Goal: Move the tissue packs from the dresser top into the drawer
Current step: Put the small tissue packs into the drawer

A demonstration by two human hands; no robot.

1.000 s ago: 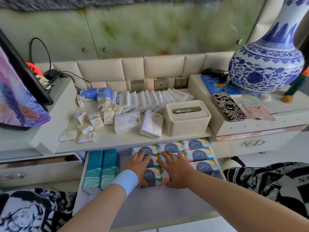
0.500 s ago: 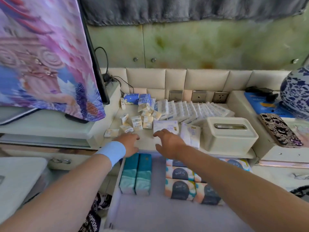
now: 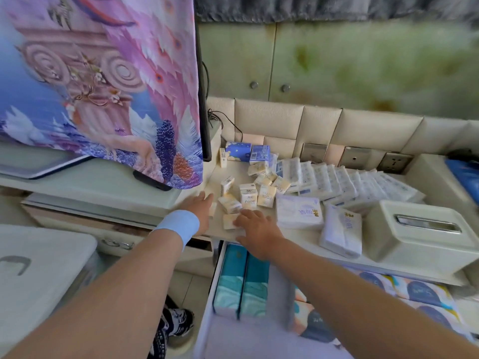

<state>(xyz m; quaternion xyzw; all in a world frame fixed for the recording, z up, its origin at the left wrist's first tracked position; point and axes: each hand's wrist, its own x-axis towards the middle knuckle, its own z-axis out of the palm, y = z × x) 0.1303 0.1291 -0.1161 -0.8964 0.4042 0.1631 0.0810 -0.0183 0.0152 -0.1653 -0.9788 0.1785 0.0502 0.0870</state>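
Tissue packs point(image 3: 248, 200) lie scattered at the dresser's point(image 3: 298, 238) front-left corner, your right hand point(image 3: 255, 229) resting flat on the nearest pack point(image 3: 229, 221), your left hand point(image 3: 201, 211) open just beside it.

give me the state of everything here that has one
drawer, open, partly filled with packs
left hand, open, fingers straight at the dresser top edge
right hand, open, fingertips on a small pack
other small packs, loose on the dresser top
tissue box, closed
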